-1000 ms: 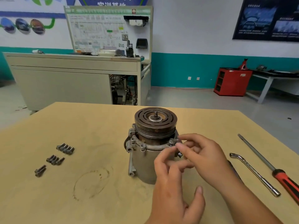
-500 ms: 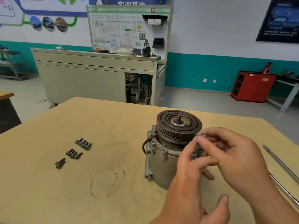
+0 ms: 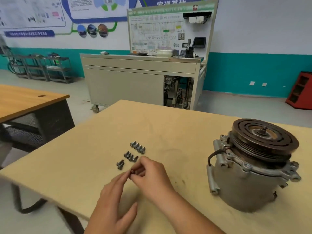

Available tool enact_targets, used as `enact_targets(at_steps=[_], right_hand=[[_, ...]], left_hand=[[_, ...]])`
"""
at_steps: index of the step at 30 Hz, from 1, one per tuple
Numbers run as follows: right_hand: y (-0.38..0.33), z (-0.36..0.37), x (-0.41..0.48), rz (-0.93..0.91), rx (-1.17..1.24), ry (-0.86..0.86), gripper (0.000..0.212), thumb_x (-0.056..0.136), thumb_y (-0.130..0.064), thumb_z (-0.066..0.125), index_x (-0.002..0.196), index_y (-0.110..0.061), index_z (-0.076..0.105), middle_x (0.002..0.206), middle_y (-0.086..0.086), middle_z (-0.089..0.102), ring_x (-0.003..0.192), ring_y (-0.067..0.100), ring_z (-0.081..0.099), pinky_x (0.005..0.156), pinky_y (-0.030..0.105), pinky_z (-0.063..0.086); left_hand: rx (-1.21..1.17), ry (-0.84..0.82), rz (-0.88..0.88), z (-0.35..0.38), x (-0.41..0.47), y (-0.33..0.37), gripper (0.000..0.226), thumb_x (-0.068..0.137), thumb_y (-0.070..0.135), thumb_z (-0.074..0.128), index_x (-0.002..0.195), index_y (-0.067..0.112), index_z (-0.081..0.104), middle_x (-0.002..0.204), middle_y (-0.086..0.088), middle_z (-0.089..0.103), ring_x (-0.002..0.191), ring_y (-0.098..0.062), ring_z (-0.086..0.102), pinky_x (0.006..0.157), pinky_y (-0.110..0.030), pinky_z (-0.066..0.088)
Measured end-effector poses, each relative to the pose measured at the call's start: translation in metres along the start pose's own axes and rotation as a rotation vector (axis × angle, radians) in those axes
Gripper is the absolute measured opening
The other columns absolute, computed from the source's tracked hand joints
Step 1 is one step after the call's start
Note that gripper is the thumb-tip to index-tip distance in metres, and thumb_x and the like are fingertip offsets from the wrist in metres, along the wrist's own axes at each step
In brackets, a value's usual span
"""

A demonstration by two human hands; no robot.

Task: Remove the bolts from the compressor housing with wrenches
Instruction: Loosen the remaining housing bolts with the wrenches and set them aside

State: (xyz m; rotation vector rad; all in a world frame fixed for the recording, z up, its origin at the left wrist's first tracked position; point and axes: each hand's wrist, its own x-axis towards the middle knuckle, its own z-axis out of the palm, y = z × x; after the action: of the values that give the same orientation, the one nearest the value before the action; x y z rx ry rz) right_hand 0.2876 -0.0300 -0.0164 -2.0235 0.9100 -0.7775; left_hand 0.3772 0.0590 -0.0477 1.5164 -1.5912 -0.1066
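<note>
Compressor point(image 3: 249, 174) upright at 3 o'clock on surface point(image 3: 168, 125), long axis vertical, pulley point(image 3: 263, 137) up. Bolt point(image 3: 132, 171) pinched in right hand point(image 3: 152, 176) fingers, 6 o'clock of loose bolts point(image 3: 135, 152); left hand point(image 3: 114, 200) fingers straight, touching it.

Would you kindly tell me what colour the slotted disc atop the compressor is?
Dark rusty brown; the slotted disc shows best in the head view.

A tan table point(image 3: 168, 125) carries loose bolts point(image 3: 133, 154) and an upright compressor point(image 3: 244, 183).
</note>
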Motion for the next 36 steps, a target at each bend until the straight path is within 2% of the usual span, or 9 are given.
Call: enact_targets(at_steps=[4, 14, 16, 19, 23, 26, 30, 33, 36], right_hand=[[0.019, 0.045, 0.038, 0.020, -0.172, -0.031, 0.013, 0.082, -0.013, 0.066, 0.094, -0.013, 0.066, 0.092, 0.002, 0.061, 0.075, 0.008, 0.050, 0.079, 0.027, 0.047], [0.011, 0.042, 0.033, 0.035, -0.247, -0.041, 0.030, 0.085, -0.012, 0.059, 0.114, -0.018, 0.056, 0.108, 0.001, 0.049, 0.088, 0.012, 0.047, 0.087, 0.025, 0.041], [0.002, 0.024, 0.007, -0.010, -0.178, -0.034, 0.032, 0.084, -0.013, 0.057, 0.115, -0.022, 0.054, 0.102, -0.007, 0.044, 0.088, 0.005, 0.045, 0.086, 0.021, 0.042], [-0.007, -0.016, -0.047, -0.129, -0.032, 0.022, 0.027, 0.082, -0.021, 0.057, 0.108, -0.028, 0.060, 0.099, -0.015, 0.048, 0.088, -0.006, 0.049, 0.078, 0.005, 0.037], [0.003, -0.094, -0.112, -0.179, 0.103, 0.351, 0.024, 0.074, -0.036, 0.056, 0.096, -0.041, 0.064, 0.095, -0.017, 0.056, 0.089, 0.007, 0.057, 0.065, 0.012, 0.040], [0.027, -0.155, -0.140, -0.233, 0.140, 0.752, 0.019, 0.078, -0.021, 0.059, 0.089, -0.036, 0.064, 0.089, -0.015, 0.059, 0.079, 0.005, 0.056, 0.069, 0.015, 0.044], [0.073, -0.221, -0.123, 0.000, 0.450, 1.071, 0.026, 0.091, -0.004, 0.052, 0.088, -0.028, 0.061, 0.082, -0.027, 0.064, 0.084, 0.001, 0.059, 0.072, 0.010, 0.042], [0.095, -0.233, -0.092, 0.166, 0.453, 0.818, 0.020, 0.099, -0.028, 0.042, 0.106, -0.036, 0.059, 0.114, -0.024, 0.059, 0.113, 0.000, 0.052, 0.096, 0.019, 0.038], [0.101, -0.228, -0.078, 0.269, 0.591, 0.657, 0.029, 0.097, -0.034, 0.040, 0.106, -0.030, 0.067, 0.116, -0.007, 0.067, 0.114, 0.014, 0.058, 0.102, 0.037, 0.042]], left_hand=[[0.165, -0.095, -0.126, -0.029, -0.004, -0.050, 0.076, 0.064, 0.060, 0.038, 0.128, 0.022, 0.053, 0.125, 0.015, 0.047, 0.116, -0.015, 0.051, 0.096, -0.020, 0.032], [-0.003, -0.104, -0.123, -0.034, -0.003, -0.044, 0.052, 0.071, 0.055, 0.040, 0.113, 0.030, 0.058, 0.118, 0.019, 0.055, 0.111, -0.003, 0.053, 0.093, -0.017, 0.038], [-0.058, -0.056, -0.054, -0.032, -0.002, -0.027, 0.046, 0.073, 0.049, 0.045, 0.110, 0.028, 0.062, 0.113, 0.015, 0.059, 0.104, 0.006, 0.053, 0.084, -0.005, 0.037], [-0.166, -0.042, 0.094, -0.018, 0.001, 0.009, 0.033, 0.073, 0.039, 0.055, 0.105, 0.036, 0.065, 0.103, 0.015, 0.061, 0.099, 0.003, 0.056, 0.077, -0.004, 0.040], [-0.264, -0.097, 0.282, 0.018, 0.015, 0.064, 0.030, 0.078, 0.033, 0.058, 0.108, 0.037, 0.061, 0.102, 0.017, 0.061, 0.095, -0.004, 0.061, 0.076, -0.009, 0.043], [-0.316, -0.092, 0.332, 0.053, 0.030, 0.103, 0.039, 0.080, 0.037, 0.057, 0.119, 0.039, 0.055, 0.119, 0.020, 0.055, 0.113, -0.002, 0.053, 0.088, -0.008, 0.038], [-0.375, 0.043, 0.195, 0.105, 0.052, 0.141, 0.060, 0.078, 0.050, 0.049, 0.135, 0.038, 0.033, 0.144, 0.005, 0.036, 0.135, -0.005, 0.031, 0.108, -0.016, 0.027], [-0.409, 0.073, 0.028, 0.136, 0.066, 0.160, 0.077, 0.078, 0.059, 0.039, 0.144, 0.021, 0.026, 0.150, -0.007, 0.029, 0.141, -0.016, 0.023, 0.117, -0.031, 0.020], [-0.321, 0.199, 0.034, 0.158, 0.072, 0.163, 0.071, 0.086, 0.049, 0.035, 0.141, 0.004, 0.036, 0.142, -0.014, 0.040, 0.133, -0.029, 0.033, 0.113, -0.044, 0.021]])
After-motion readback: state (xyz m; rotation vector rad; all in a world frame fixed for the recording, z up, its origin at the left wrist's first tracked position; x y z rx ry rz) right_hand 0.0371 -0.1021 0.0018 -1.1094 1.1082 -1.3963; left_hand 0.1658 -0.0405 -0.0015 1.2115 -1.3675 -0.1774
